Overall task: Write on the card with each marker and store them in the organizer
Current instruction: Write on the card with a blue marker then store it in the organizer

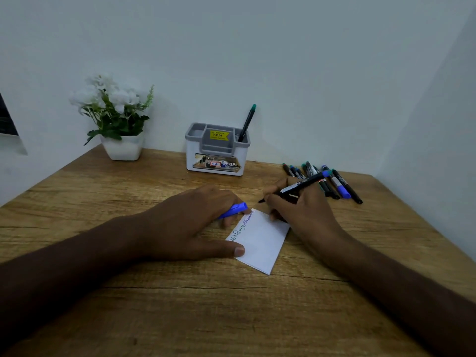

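A white-flowered potted plant (117, 117) stands on the wooden table (103, 197) by the wall.

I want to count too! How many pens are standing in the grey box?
1. A single black marker with a green cap stands tilted in the right-hand compartment of the grey and white plastic organizer. Shorter ones could be hidden below its rim.

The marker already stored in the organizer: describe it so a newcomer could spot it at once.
At the back of the wooden table, near the wall, stands a white and grey organizer. From its right rear compartment one black marker with a green end leans up to the right. It is the only marker standing upright; the other markers lie flat in a pile to the right.
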The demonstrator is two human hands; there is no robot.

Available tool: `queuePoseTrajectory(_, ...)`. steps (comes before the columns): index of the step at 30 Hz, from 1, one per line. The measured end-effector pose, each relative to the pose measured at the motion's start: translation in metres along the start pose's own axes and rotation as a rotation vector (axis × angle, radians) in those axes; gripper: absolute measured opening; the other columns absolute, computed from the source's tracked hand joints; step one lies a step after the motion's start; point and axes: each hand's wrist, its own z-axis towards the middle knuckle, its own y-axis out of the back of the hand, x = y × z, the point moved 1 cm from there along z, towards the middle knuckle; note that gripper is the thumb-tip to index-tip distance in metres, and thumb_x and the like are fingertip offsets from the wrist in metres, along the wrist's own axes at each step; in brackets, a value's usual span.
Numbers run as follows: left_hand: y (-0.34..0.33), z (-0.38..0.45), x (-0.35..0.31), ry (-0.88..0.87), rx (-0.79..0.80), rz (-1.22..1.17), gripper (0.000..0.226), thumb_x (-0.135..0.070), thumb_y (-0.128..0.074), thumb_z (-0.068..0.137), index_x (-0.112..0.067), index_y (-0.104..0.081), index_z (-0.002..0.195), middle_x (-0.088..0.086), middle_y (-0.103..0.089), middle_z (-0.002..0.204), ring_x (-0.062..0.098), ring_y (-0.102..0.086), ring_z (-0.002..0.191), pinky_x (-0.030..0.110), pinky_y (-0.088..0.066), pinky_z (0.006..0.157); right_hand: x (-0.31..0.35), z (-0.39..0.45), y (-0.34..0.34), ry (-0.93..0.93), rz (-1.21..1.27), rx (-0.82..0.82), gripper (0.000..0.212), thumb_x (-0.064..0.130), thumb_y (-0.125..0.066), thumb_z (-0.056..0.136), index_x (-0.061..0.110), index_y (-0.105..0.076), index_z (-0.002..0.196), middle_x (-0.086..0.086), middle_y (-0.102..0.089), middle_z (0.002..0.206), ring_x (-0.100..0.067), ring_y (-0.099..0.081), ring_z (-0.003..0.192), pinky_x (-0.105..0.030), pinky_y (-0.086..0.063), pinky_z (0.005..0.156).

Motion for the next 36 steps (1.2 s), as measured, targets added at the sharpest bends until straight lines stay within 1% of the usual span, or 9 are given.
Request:
queuePoseTrajectory(3, 0.0, 0.0, 0.0, -0.012, -0.003, -0.007, 0.047, -0.081, -0.054, 0.087, -0.057, -0.044, 0.126, -0.041, -0.045, 0.115, -0.006, -0.046, 0.115, 0.028, -0.048, 0.093, 0.0, -0.001, 0.009, -0.025, 0.204, -0.082, 0.01, 0.002, -0.077, 0.092, 0.009, -0.074, 0.097, -0.005, -0.079, 0.087, -0.015, -0.073, 0.076, -0.03, -0.063, 0.071)
queuePoseTrajectory(8, 0.0, -0.001, -0.001, -0.03, -0.016, -0.022, 0.041, -0.079, -0.056, 0.088, -0.068, -0.038, 0.123, -0.039, -0.045, 0.123, -0.009, -0.043, 0.117, 0.027, -0.047, 0.094, 0.004, -0.01, 0.011, -0.103, 0.543, 0.017, 0.011, -0.01, -0.06, 0.097, -0.009, -0.07, 0.1, -0.016, -0.08, 0.099, -0.026, -0.076, 0.084, -0.035, -0.066, 0.075)
queuePoseTrajectory(10, 0.001, -0.001, -0.002, -0.032, -0.007, -0.022, 0.035, -0.079, -0.057, 0.088, -0.076, -0.032, 0.112, -0.038, -0.045, 0.127, -0.006, -0.044, 0.12, 0.03, -0.048, 0.097, 0.007, -0.013, 0.011, -0.09, 0.563, 0.044, 0.014, -0.011, -0.057, 0.097, -0.011, -0.07, 0.099, -0.015, -0.079, 0.095, -0.025, -0.076, 0.081, -0.033, -0.066, 0.072)
queuePoseTrajectory(15, 0.001, 0.0, -0.002, -0.021, -0.008, -0.025, 0.034, -0.081, -0.055, 0.087, -0.072, -0.034, 0.113, -0.043, -0.043, 0.119, -0.006, -0.045, 0.119, 0.032, -0.048, 0.1, 0.012, -0.017, 0.012, 0.049, 0.463, 0.066, 0.02, -0.006, -0.065, 0.097, 0.008, -0.076, 0.089, -0.012, -0.076, 0.077, -0.023, -0.073, 0.069, -0.032, -0.063, 0.068)
queuePoseTrajectory(21, 0.002, -0.001, -0.005, -0.026, -0.011, -0.023, 0.037, -0.075, -0.061, 0.089, -0.083, -0.027, 0.101, -0.045, -0.04, 0.109, -0.006, -0.044, 0.113, 0.031, -0.046, 0.096, 0.011, -0.02, 0.008, 0.095, 0.38, 0.072, 0.015, -0.004, -0.069, 0.095, 0.008, -0.075, 0.088, -0.013, -0.075, 0.08, -0.026, -0.072, 0.071, -0.042, -0.065, 0.072)
queuePoseTrajectory(26, 0.0, 0.001, -0.002, -0.014, -0.026, 0.005, 0.024, -0.077, -0.057, 0.088, -0.059, -0.044, 0.096, -0.039, -0.046, 0.107, -0.008, -0.044, 0.111, 0.028, -0.047, 0.092, 0.013, -0.022, 0.008, 0.115, 0.248, 0.093, 0.007, 0.0, -0.075, 0.093, 0.006, -0.078, 0.094, -0.011, -0.079, 0.08, -0.023, -0.077, 0.072, -0.036, -0.067, 0.072)
queuePoseTrajectory(30, -0.001, 0.0, 0.0, -0.015, -0.007, 0.05, 0.031, -0.079, -0.05, 0.09, -0.062, -0.041, 0.114, -0.038, -0.045, 0.12, -0.006, -0.043, 0.113, 0.03, -0.048, 0.093, 0.018, -0.025, 0.001, 0.152, 0.039, 0.21, 0.012, 0.019, -0.087, 0.085, 0.02, -0.084, 0.097, 0.004, -0.083, 0.087, -0.012, -0.079, 0.077, -0.024, -0.063, 0.074)
queuePoseTrajectory(33, 0.0, -0.001, -0.002, 0.018, -0.003, 0.119, 0.039, -0.072, -0.041, 0.098, -0.046, -0.046, 0.128, -0.03, -0.044, 0.128, -0.005, -0.042, 0.113, 0.029, -0.049, 0.093, 0.016, -0.025, -0.004, 0.124, 0.061, 0.204, 0.014, 0.023, -0.088, 0.084, 0.027, -0.083, 0.097, 0.011, -0.083, 0.086, -0.008, -0.077, 0.074, -0.016, -0.057, 0.068)
queuePoseTrajectory(36, 0.002, 0.002, -0.008, 0.071, -0.011, 0.17, 0.041, -0.058, -0.026, 0.107, -0.039, -0.047, 0.136, -0.022, -0.049, 0.133, -0.003, -0.044, 0.114, 0.031, -0.05, 0.094, 0.016, -0.027, -0.004, 0.111, 0.09, 0.191, 0.013, 0.028, -0.087, 0.085, 0.027, -0.083, 0.097, 0.007, -0.083, 0.085, -0.01, -0.078, 0.076, -0.019, -0.058, 0.069)
